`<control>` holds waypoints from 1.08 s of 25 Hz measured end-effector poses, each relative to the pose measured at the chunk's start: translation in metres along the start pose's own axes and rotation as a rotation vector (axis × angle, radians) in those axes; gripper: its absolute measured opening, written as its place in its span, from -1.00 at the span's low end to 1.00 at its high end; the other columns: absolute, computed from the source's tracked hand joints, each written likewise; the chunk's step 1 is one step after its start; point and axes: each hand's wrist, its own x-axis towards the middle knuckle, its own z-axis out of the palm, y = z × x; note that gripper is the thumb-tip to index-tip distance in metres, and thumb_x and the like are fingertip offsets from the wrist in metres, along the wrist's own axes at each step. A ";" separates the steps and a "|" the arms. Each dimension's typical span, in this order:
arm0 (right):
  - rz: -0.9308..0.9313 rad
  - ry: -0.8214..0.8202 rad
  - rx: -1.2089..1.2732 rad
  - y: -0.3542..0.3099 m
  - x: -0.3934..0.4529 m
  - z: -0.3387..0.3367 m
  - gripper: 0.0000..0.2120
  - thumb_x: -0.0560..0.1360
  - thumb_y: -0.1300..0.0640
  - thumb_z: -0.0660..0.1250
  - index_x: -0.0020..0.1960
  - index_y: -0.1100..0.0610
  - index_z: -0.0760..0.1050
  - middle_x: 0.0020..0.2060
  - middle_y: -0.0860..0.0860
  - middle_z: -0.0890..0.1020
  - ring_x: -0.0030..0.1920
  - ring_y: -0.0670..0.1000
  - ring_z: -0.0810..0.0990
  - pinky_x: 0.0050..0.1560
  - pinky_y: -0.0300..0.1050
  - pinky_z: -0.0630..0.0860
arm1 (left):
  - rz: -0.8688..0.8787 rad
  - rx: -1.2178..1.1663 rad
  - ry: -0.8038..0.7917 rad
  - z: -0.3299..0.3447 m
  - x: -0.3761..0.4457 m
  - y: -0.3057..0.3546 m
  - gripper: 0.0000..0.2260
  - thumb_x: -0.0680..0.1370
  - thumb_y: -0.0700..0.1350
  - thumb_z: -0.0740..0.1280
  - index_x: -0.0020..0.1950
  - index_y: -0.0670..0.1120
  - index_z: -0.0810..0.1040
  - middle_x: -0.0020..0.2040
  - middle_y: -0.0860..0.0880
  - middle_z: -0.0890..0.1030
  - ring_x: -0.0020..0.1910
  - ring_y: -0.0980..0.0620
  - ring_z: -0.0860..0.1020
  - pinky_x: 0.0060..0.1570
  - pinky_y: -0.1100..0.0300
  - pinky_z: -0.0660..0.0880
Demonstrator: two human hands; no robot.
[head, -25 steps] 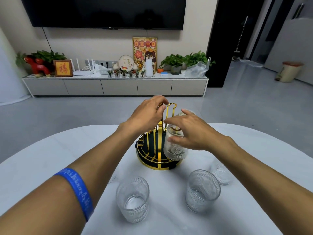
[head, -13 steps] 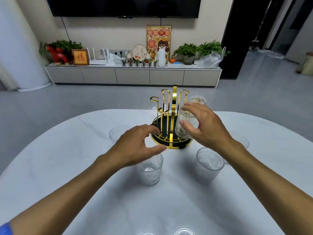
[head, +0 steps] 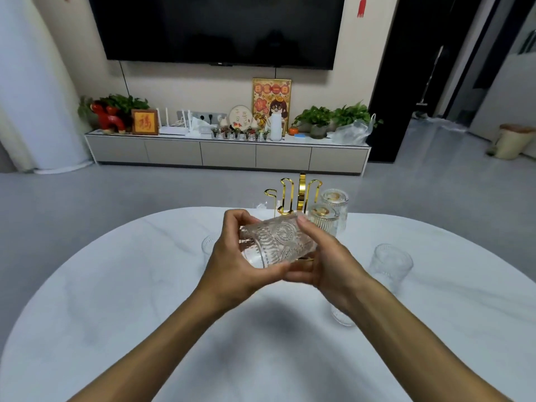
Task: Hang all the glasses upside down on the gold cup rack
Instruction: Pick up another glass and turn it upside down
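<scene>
A clear embossed glass (head: pixel 277 243) lies tilted on its side in the air above the table, held between both hands. My left hand (head: pixel 232 265) grips its left end and my right hand (head: pixel 324 262) grips its right side and underside. Behind them stands the gold cup rack (head: pixel 293 195), its base hidden by my hands. Two glasses hang upside down on its right side, one nearer (head: pixel 322 221) and one farther (head: pixel 335 203). Upright glasses stand on the table at the right (head: pixel 390 266), at the left behind my left hand (head: pixel 209 246), and under my right wrist (head: pixel 342 316).
The white oval marble table (head: pixel 145 300) fills the lower view. Beyond it is grey floor, a low TV cabinet (head: pixel 226 153) with plants and ornaments, and a large wall TV (head: pixel 220 27). A bin (head: pixel 512 140) stands at the far right.
My left hand has lifted a glass off the table and my right hand has left the hung glass and joined it. The glass is now tilted sideways. The camera has tilted up.
</scene>
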 end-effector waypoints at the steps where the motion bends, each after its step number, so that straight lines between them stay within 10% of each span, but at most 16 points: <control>1: -0.100 0.038 -0.073 -0.008 0.004 0.003 -0.64 0.44 -0.15 0.41 0.18 -0.03 0.58 -0.01 0.07 0.74 -0.11 0.16 0.73 -0.12 0.12 0.68 | 0.022 0.046 -0.011 0.000 0.006 0.006 -0.31 0.17 0.13 0.59 0.13 0.17 0.26 0.01 0.29 0.47 0.01 0.23 0.56 -0.28 0.25 0.60; 5: -0.379 0.050 -0.433 -0.044 0.031 -0.006 -0.55 0.45 -0.24 0.33 0.28 -0.10 0.49 0.12 -0.06 0.67 -0.07 -0.05 0.69 -0.19 -0.08 0.63 | 0.112 0.279 0.021 0.000 0.044 0.007 -0.19 0.19 0.11 0.55 0.32 0.29 0.20 0.05 0.12 0.50 -0.02 0.06 0.55 -0.20 0.16 0.59; 10: -0.423 0.183 -1.434 -0.074 0.111 -0.045 -0.44 0.58 0.17 0.16 0.55 0.01 0.12 0.57 0.01 0.16 0.52 0.12 0.18 0.46 0.13 0.19 | 0.024 0.146 0.079 0.012 0.101 -0.028 -0.13 0.22 0.07 0.62 0.38 0.25 0.19 0.10 0.06 0.49 0.03 0.04 0.53 -0.16 0.40 0.46; 27: -0.394 0.096 -1.544 -0.052 0.133 -0.064 -0.25 0.43 0.36 0.14 0.56 -0.01 0.06 0.59 -0.05 0.10 0.53 0.13 0.14 0.43 0.26 0.22 | -0.140 0.096 -0.006 0.079 0.084 -0.101 -0.14 0.19 0.02 0.62 0.31 0.30 0.17 -0.01 0.31 0.50 -0.04 0.22 0.56 -0.06 0.22 0.56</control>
